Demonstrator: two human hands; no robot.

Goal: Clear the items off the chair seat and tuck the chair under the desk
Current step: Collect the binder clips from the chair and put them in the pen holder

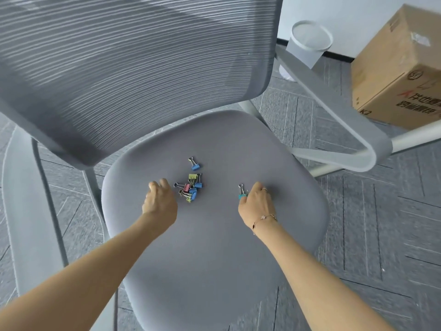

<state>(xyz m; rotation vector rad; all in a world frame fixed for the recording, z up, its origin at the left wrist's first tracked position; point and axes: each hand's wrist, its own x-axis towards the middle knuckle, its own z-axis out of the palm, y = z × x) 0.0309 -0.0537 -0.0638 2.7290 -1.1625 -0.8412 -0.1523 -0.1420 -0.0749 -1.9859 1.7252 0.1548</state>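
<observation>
A grey office chair fills the view, its padded seat (214,235) below a mesh backrest (133,75). Several small coloured binder clips (192,187) lie in a heap at the seat's middle. A single blue clip (195,164) lies apart, just behind the heap. My left hand (159,199) hovers with curled fingers at the left edge of the heap, and I cannot tell whether it holds a clip. My right hand (256,203) pinches a teal clip (242,193) on the seat, to the right of the heap.
The chair's right armrest (334,125) and left armrest (26,211) flank the seat. A white waste bin (307,41) stands on the grey carpet at the back right. A cardboard box (396,68) sits right of it. No desk is in view.
</observation>
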